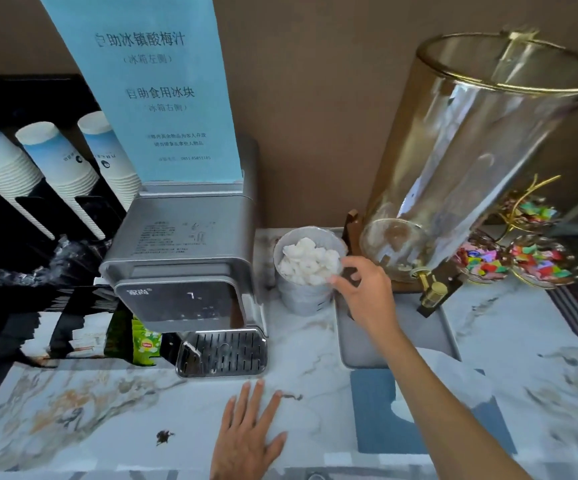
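Note:
A small grey bin [301,299] stands on the marble counter [308,341], filled with crumpled white paper [310,261]. My right hand [363,285] reaches in from the lower right, and its thumb and fingers pinch the bin's right rim. My left hand [249,434] lies flat on the counter near the front edge, fingers straight and spread, holding nothing.
A silver water dispenser [183,265] with a drip tray [225,351] stands left of the bin, under a blue sign [155,91]. Stacked paper cups [55,157] and tea packets [145,344] sit further left. At right are a grey tray [401,341], a glass drink dispenser [471,150] and candy dishes [540,265].

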Action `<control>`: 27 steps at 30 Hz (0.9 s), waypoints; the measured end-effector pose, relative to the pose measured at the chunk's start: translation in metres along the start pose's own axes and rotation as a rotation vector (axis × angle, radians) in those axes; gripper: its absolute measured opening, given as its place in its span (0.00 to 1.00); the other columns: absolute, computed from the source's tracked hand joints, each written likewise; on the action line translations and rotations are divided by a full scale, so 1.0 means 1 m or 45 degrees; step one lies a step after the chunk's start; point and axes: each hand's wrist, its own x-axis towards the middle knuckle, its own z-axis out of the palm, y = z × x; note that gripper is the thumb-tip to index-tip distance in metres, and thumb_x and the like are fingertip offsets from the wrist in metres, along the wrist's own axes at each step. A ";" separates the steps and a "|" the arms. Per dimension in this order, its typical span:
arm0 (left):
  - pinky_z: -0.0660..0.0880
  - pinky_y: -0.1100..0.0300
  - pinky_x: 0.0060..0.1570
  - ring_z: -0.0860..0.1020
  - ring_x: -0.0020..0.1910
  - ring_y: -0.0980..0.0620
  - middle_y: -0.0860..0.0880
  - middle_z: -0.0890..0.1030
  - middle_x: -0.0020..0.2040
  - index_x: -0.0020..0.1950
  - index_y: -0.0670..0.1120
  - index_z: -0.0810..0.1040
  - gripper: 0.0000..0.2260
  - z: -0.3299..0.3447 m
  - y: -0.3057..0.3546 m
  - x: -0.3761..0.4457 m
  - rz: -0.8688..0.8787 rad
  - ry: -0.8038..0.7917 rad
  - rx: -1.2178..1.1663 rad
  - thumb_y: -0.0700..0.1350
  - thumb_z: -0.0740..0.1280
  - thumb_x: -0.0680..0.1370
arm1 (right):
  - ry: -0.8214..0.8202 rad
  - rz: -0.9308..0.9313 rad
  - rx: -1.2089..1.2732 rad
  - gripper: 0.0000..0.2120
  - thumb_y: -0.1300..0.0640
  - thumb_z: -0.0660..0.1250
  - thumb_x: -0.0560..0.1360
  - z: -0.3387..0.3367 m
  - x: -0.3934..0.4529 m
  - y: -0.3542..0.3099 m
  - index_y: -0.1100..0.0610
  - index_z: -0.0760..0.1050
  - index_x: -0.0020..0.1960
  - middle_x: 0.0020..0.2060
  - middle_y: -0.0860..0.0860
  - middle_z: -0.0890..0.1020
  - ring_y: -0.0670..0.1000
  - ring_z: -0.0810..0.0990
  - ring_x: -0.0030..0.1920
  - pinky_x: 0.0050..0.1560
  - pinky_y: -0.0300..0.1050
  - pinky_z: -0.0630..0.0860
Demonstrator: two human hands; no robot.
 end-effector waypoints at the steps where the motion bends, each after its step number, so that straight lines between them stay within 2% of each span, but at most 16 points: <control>1: 0.51 0.46 0.73 0.61 0.76 0.41 0.42 0.69 0.76 0.75 0.55 0.69 0.29 0.001 0.001 -0.001 -0.001 -0.010 -0.004 0.66 0.57 0.77 | 0.022 0.029 0.009 0.17 0.52 0.73 0.73 -0.009 -0.008 0.007 0.54 0.78 0.60 0.49 0.49 0.79 0.52 0.75 0.52 0.47 0.40 0.69; 3: 0.52 0.46 0.73 0.63 0.75 0.40 0.41 0.68 0.76 0.76 0.55 0.67 0.29 0.007 0.006 -0.001 0.017 0.001 0.014 0.65 0.55 0.77 | 0.101 0.073 0.007 0.16 0.53 0.73 0.73 -0.033 -0.026 0.024 0.55 0.78 0.59 0.51 0.50 0.80 0.50 0.76 0.52 0.50 0.40 0.72; 5: 0.55 0.44 0.73 0.63 0.76 0.39 0.41 0.66 0.77 0.77 0.55 0.64 0.30 0.011 0.006 0.000 0.018 0.014 0.011 0.65 0.57 0.78 | 0.175 0.084 0.051 0.15 0.55 0.73 0.73 -0.050 -0.036 0.037 0.55 0.79 0.58 0.50 0.49 0.81 0.43 0.78 0.49 0.50 0.30 0.70; 6: 0.57 0.43 0.72 0.62 0.77 0.39 0.40 0.65 0.78 0.78 0.55 0.63 0.30 0.013 0.009 0.001 0.039 0.014 0.008 0.65 0.57 0.78 | 0.193 0.105 0.071 0.14 0.55 0.73 0.73 -0.060 -0.043 0.045 0.55 0.79 0.58 0.50 0.49 0.82 0.41 0.78 0.49 0.50 0.28 0.69; 9: 0.58 0.43 0.72 0.60 0.78 0.40 0.42 0.62 0.80 0.79 0.56 0.60 0.31 0.018 0.015 0.005 0.087 0.020 -0.001 0.65 0.57 0.78 | 0.196 0.190 -0.002 0.13 0.54 0.72 0.74 -0.083 -0.066 0.071 0.55 0.79 0.58 0.53 0.50 0.83 0.49 0.79 0.52 0.55 0.43 0.72; 12: 0.59 0.43 0.72 0.62 0.77 0.40 0.41 0.62 0.79 0.78 0.56 0.63 0.30 0.019 0.026 0.010 0.128 -0.011 0.005 0.64 0.57 0.78 | 0.241 0.281 -0.125 0.13 0.55 0.72 0.74 -0.101 -0.085 0.099 0.57 0.79 0.57 0.53 0.53 0.84 0.54 0.80 0.52 0.53 0.46 0.73; 14: 0.55 0.45 0.73 0.62 0.76 0.39 0.41 0.64 0.78 0.77 0.54 0.65 0.29 0.017 0.034 0.011 0.133 -0.033 0.032 0.64 0.56 0.79 | 0.208 0.340 -0.227 0.13 0.55 0.72 0.74 -0.110 -0.093 0.117 0.58 0.79 0.56 0.53 0.54 0.83 0.57 0.80 0.53 0.54 0.49 0.74; 17: 0.49 0.47 0.74 0.62 0.76 0.38 0.40 0.65 0.78 0.77 0.53 0.66 0.29 0.013 0.041 0.011 0.127 -0.054 0.070 0.64 0.52 0.80 | 0.052 0.454 -0.360 0.12 0.51 0.69 0.76 -0.116 -0.097 0.139 0.58 0.77 0.54 0.51 0.55 0.83 0.59 0.80 0.53 0.54 0.51 0.73; 22: 0.49 0.48 0.74 0.63 0.76 0.39 0.40 0.65 0.78 0.77 0.53 0.66 0.29 0.009 0.044 0.009 0.116 -0.062 0.094 0.64 0.49 0.80 | -0.130 0.527 -0.468 0.12 0.49 0.67 0.77 -0.113 -0.095 0.153 0.53 0.80 0.57 0.55 0.54 0.84 0.58 0.79 0.56 0.59 0.51 0.72; 24: 0.49 0.48 0.74 0.63 0.76 0.39 0.40 0.64 0.78 0.78 0.54 0.65 0.29 0.008 0.045 0.008 0.108 -0.068 0.107 0.64 0.49 0.80 | -0.146 0.524 -0.485 0.09 0.52 0.67 0.77 -0.112 -0.095 0.154 0.54 0.81 0.54 0.52 0.55 0.84 0.59 0.80 0.55 0.57 0.51 0.72; 27: 0.47 0.50 0.74 0.62 0.77 0.40 0.40 0.65 0.78 0.78 0.54 0.64 0.29 0.008 0.046 0.007 0.090 -0.077 0.111 0.64 0.48 0.80 | -0.131 0.494 -0.361 0.07 0.59 0.66 0.76 -0.115 -0.094 0.150 0.61 0.81 0.45 0.44 0.60 0.84 0.61 0.80 0.48 0.47 0.47 0.74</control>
